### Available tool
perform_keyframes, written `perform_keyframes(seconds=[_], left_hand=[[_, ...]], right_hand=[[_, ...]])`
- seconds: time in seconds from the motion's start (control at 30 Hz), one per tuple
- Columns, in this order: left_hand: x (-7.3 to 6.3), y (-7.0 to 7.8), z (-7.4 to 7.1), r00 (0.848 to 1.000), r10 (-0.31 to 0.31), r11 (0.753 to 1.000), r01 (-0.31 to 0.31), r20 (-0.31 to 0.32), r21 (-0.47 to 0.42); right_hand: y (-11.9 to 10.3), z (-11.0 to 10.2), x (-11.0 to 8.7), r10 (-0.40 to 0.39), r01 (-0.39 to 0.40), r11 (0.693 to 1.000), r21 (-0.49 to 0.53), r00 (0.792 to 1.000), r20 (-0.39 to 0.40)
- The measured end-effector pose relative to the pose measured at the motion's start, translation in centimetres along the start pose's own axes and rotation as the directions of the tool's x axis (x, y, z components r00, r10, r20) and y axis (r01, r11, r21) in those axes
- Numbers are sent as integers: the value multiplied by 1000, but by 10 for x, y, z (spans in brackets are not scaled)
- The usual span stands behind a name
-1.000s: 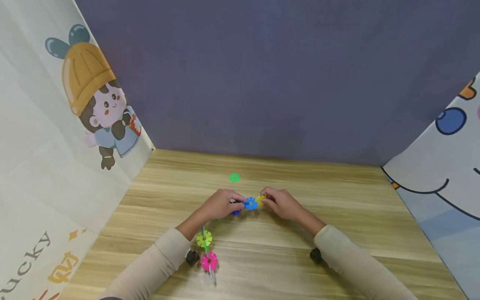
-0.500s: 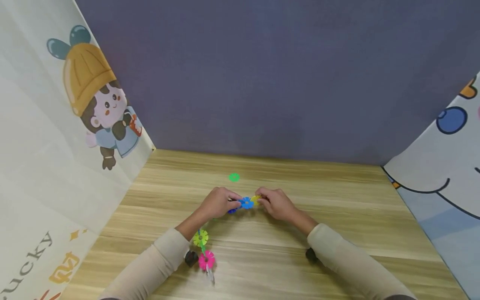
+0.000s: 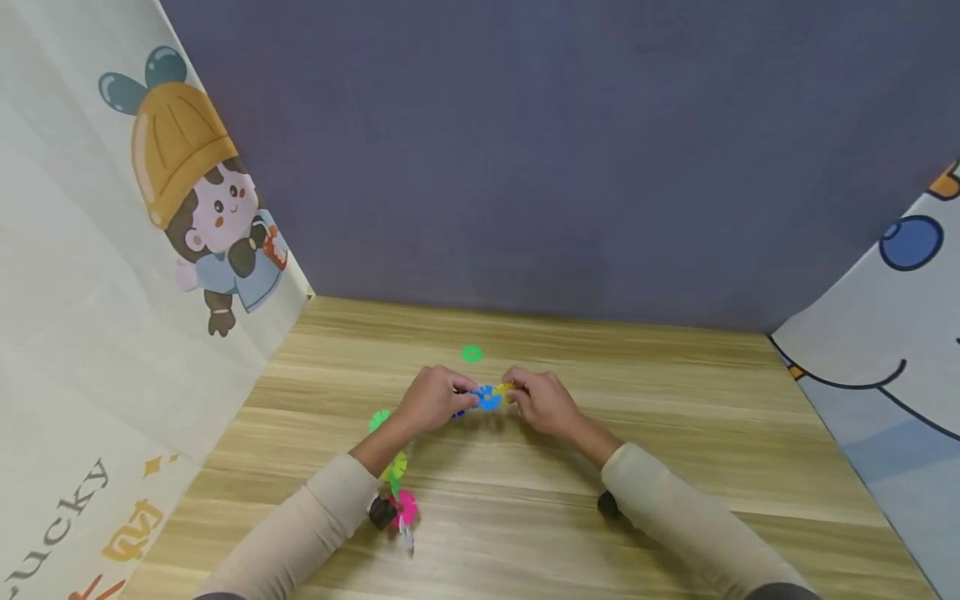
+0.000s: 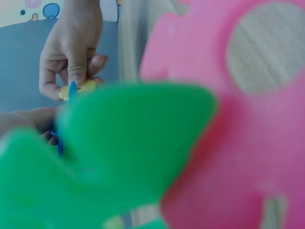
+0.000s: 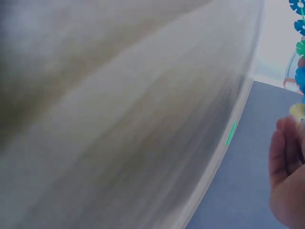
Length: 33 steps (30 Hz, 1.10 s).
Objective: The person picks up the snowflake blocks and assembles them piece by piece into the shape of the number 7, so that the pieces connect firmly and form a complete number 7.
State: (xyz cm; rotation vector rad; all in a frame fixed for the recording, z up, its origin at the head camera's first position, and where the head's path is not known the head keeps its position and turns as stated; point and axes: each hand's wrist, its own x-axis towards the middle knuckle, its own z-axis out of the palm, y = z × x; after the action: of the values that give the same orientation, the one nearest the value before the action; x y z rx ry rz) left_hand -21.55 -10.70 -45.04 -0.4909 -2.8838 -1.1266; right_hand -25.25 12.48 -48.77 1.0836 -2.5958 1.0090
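Observation:
In the head view my left hand (image 3: 435, 398) pinches a chain of notched plastic flower discs beside its blue disc (image 3: 489, 398). My right hand (image 3: 546, 402) pinches a yellow disc (image 3: 502, 389) that meets the blue one; how deep the notches interlock is unclear. A dark blue disc (image 3: 458, 413) shows under the left fingers. The chain curves back below the left forearm through a green disc (image 3: 379, 419), a yellow-green disc (image 3: 397, 467) and a pink disc (image 3: 406, 507) to a whitish piece (image 3: 406, 536). Part of it is hidden by the arm.
One loose green disc (image 3: 472, 354) lies on the wooden table (image 3: 675, 375) beyond the hands. A dark panel (image 3: 525, 167) stands at the back, with printed sheets at both sides. Close to the left wrist camera, a pink disc (image 4: 200, 62) fills much of the view.
Both hands have shifted a little left and away from me, bringing the chain along. Its pink end has swung left, and a green disc now shows left of the left wrist.

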Motion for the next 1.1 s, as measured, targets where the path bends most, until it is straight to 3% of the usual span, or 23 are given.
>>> perform_keyframes(seconds=[0.27, 0.5, 0.73, 1.1], left_hand=[[-2, -9, -3, 997, -46, 998, 48, 60, -46], [-1, -11, -6, 996, -19, 999, 23, 81, -43], [-5, -12, -11, 993, -16, 999, 21, 115, -44], [-16, -15, -13, 989, 19, 996, -7, 148, -87]], right_hand=[[6, -6, 11, 19, -23, 1000, 19, 986, 169], [14, -10, 20, 60, -78, 995, 59, 963, 262], [23, -1, 37, 227, -251, 966, 57, 935, 273], [21, 11, 63, 340, -342, 939, -35, 907, 248]])
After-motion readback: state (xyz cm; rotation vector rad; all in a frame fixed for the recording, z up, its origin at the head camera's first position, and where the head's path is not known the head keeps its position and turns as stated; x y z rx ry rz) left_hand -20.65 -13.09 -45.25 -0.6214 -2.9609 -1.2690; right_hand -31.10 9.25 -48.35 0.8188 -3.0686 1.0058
